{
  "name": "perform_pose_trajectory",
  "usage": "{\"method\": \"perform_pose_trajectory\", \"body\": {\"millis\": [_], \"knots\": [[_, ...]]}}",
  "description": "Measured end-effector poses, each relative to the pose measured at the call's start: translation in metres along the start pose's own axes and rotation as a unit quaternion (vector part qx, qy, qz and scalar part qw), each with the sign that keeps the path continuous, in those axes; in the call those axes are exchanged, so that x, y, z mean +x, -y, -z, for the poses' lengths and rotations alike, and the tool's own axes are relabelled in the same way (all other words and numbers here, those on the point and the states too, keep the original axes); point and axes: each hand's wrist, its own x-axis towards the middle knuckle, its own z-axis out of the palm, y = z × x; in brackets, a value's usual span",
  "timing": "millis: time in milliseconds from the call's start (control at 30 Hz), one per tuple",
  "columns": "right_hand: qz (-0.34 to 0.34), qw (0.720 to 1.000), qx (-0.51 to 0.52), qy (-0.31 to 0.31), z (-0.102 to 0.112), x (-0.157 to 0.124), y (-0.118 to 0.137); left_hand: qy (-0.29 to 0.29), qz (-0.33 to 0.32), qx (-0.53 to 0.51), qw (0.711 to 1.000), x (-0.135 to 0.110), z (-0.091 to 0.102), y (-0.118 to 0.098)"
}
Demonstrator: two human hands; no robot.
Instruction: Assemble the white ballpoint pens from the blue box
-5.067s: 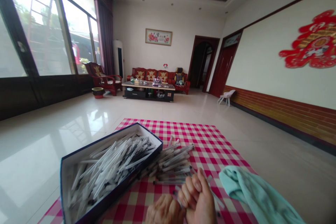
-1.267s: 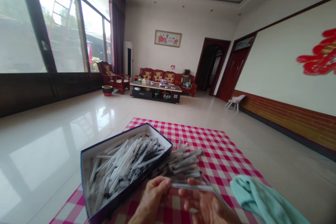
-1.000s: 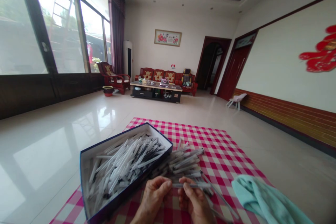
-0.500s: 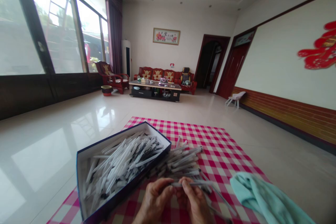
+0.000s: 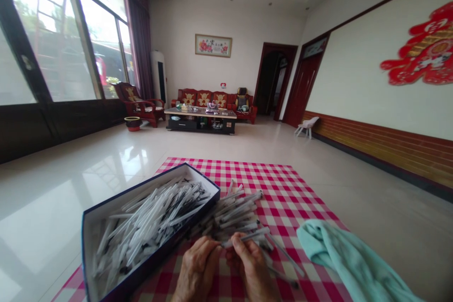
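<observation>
A slim translucent pen (image 5: 255, 234) lies across both of my hands, its right end raised slightly. My right hand (image 5: 250, 264) pinches it between thumb and forefinger. My left hand (image 5: 198, 266) is closed at the pen's left end; its fingertips partly hide that end. Just beyond my hands, a loose heap of similar pens (image 5: 237, 212), some with black ends, is spread on the pink-and-white checked cloth (image 5: 279, 188). To the left stands a blue-edged open box (image 5: 87, 255) with a white inside, holding many more pens (image 5: 152, 222).
A mint-green cloth (image 5: 339, 250) lies crumpled on the right side of the checked cloth. Farther off on the tiled floor are a low coffee table (image 5: 200, 123), a red wooden sofa (image 5: 203, 99), an armchair (image 5: 141, 106) and a small chair (image 5: 307, 126).
My view has turned a little to the right, so the scene sits farther left. The held pen has gone from nearly level to tilted, right end up. Both hands stay close together.
</observation>
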Motion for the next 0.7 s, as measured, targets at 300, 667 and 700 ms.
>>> {"method": "perform_pose_trajectory", "body": {"millis": [300, 667, 700], "knots": [[-0.006, 1.0, 0.02, 0.01, 0.0013, -0.0002, -0.0021, 0.022, 0.112, -0.04, 0.993, -0.0024, -0.0047, -0.0012], [-0.009, 1.0, 0.017, 0.014, 0.0014, 0.0002, -0.0021, 0.009, 0.126, -0.037, 0.991, -0.0004, -0.0053, -0.0001], [-0.01, 1.0, 0.018, 0.012, 0.0019, 0.0002, -0.0022, 0.007, 0.136, -0.043, 0.99, -0.0001, -0.0062, 0.0]]}}
